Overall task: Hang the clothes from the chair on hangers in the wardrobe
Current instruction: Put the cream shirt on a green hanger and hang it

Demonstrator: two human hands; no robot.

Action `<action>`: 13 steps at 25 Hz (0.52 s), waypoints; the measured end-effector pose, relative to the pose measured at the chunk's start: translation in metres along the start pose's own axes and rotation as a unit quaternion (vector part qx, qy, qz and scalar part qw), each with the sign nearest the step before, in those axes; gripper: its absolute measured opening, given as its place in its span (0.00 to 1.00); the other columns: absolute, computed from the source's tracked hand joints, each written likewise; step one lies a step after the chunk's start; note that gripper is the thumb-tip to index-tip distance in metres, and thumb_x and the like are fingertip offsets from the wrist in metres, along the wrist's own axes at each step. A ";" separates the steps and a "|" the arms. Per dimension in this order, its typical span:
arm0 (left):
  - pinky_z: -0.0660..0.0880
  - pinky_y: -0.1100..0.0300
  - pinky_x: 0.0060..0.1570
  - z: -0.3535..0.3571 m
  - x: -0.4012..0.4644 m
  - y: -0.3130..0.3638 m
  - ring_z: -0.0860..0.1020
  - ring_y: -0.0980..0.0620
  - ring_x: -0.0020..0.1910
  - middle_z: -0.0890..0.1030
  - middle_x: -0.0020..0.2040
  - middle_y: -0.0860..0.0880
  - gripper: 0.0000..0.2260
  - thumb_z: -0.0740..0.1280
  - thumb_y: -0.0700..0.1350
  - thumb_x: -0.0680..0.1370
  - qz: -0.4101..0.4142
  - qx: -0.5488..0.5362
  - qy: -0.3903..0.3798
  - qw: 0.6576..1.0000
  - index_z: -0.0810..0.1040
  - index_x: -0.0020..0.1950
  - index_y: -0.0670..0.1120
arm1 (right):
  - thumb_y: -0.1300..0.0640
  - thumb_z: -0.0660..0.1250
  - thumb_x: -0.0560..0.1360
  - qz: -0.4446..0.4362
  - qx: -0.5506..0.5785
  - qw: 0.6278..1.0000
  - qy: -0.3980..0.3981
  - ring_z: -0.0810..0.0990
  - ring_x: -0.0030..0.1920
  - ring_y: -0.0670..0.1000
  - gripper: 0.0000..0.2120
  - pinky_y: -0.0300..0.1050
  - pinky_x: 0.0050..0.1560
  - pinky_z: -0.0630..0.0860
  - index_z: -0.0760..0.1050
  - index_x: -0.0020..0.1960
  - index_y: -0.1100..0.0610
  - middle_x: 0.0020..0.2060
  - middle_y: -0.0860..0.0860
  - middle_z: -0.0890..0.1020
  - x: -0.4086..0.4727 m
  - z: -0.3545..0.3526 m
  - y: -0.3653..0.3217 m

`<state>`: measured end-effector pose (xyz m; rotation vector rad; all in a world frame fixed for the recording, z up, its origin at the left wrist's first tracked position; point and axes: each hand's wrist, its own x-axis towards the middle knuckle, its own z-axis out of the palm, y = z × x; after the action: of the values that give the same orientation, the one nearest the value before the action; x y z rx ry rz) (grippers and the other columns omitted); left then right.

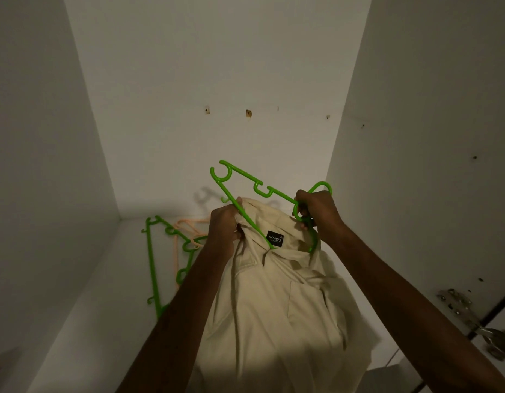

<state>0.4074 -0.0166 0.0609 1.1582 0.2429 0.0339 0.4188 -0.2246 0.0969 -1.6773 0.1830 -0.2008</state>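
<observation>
Mid-frame, our left hand [224,222] pinches the beige shirt [274,302] collar, right hand [316,212] grips the green hanger [245,217] — half threaded, we judge; hanging remains.

Cream shirt [274,302] held up inside white wardrobe [217,80], black neck label facing camera. Left hand [224,228] grips shirt collar at shirt's upper left. Right hand [316,214] grips green hanger [245,177] at shirt's upper right, one hanger end inside neck opening. Spare green hanger [152,262] and peach hanger [186,222] on wardrobe floor, left of shirt.
</observation>
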 end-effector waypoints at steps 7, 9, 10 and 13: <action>0.77 0.51 0.51 -0.001 -0.013 0.013 0.82 0.42 0.54 0.85 0.53 0.40 0.18 0.66 0.55 0.80 -0.132 -0.057 -0.101 0.984 0.82 0.58 0.41 | 0.62 0.70 0.74 -0.088 -0.110 0.990 0.020 0.78 0.31 0.51 0.11 0.47 0.38 0.76 0.82 0.37 0.68 0.27 0.55 0.80 0.003 -0.024 0.000; 0.77 0.52 0.48 0.001 -0.017 0.017 0.83 0.43 0.48 0.86 0.45 0.42 0.16 0.65 0.53 0.81 -0.133 -0.069 -0.132 0.980 0.84 0.51 0.41 | 0.65 0.67 0.76 -0.065 -0.073 0.995 0.004 0.80 0.34 0.53 0.08 0.46 0.36 0.79 0.83 0.45 0.68 0.32 0.58 0.81 -0.003 -0.022 -0.006; 0.77 0.53 0.46 0.001 -0.019 0.018 0.84 0.43 0.45 0.86 0.44 0.42 0.16 0.65 0.52 0.81 -0.130 -0.078 -0.141 0.978 0.84 0.50 0.40 | 0.67 0.65 0.77 -0.034 -0.024 0.999 0.001 0.82 0.34 0.55 0.06 0.45 0.33 0.80 0.81 0.49 0.66 0.34 0.58 0.81 -0.006 -0.020 -0.010; 0.80 0.55 0.42 0.003 -0.028 0.024 0.86 0.44 0.41 0.86 0.45 0.41 0.21 0.64 0.57 0.80 -0.134 -0.127 -0.149 0.971 0.83 0.53 0.39 | 0.73 0.61 0.77 0.060 0.159 0.985 -0.036 0.86 0.37 0.59 0.10 0.53 0.41 0.83 0.73 0.54 0.61 0.42 0.60 0.83 -0.010 -0.017 -0.015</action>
<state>0.3828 -0.0137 0.0888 0.8535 0.1221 -0.3364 0.4051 -0.2364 0.1130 -1.3496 0.1876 -0.0731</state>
